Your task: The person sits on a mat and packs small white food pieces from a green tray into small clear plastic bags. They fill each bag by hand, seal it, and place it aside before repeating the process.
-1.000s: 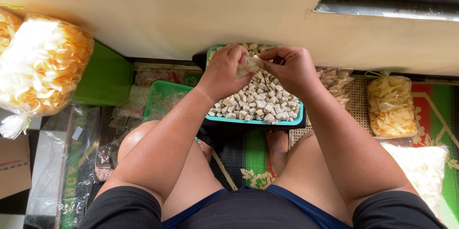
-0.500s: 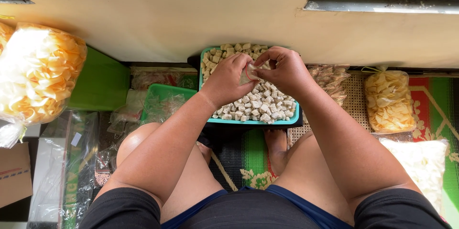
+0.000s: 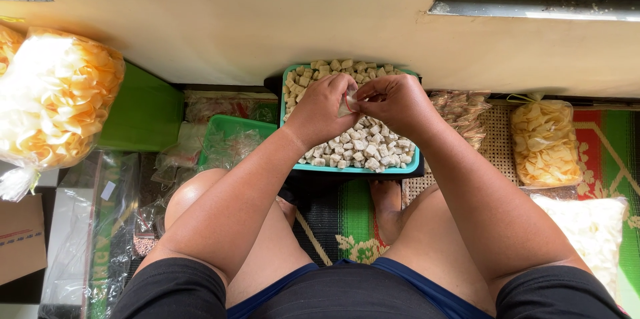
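Small clear bag between both hands' fingertips

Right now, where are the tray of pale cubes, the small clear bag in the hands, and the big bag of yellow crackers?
tray [image 3: 347, 168]: head view, its teal front rim.
small clear bag [image 3: 348, 104]: head view, its middle between both hands.
big bag of yellow crackers [image 3: 57, 102]: head view, its bulging middle.

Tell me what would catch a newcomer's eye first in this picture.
Probably the teal tray heaped with pale cube-shaped pieces, at centre against the wall. Right above it the left hand and right hand meet, pinching a small clear plastic bag between them. Next comes the big bag of orange-yellow crackers at far left, with a smaller bag of yellow chips on the mat at right.
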